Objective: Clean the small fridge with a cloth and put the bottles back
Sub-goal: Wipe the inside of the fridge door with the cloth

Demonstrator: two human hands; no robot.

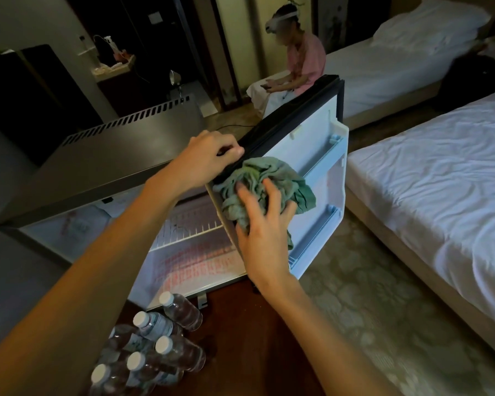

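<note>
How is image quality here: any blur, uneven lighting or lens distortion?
Head view: the right hand on the crumpled green cloth is slightly motion-smeared; the left hand gripping the top of the white fridge door is sharper; the picture's left side is dim, the white-sheeted bed bright; wide-angle bending curves the edges.

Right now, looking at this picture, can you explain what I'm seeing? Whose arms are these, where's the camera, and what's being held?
There is no machine here, just a person's two bare hands. The single picture comes from a camera worn on their head, looking down. The left hand grips the top edge of the open fridge door, fingers curled over it. The right hand holds a bunched green cloth against the door's inner side. Water bottles sit on the floor before the small fridge. Beds are at the right.
</note>
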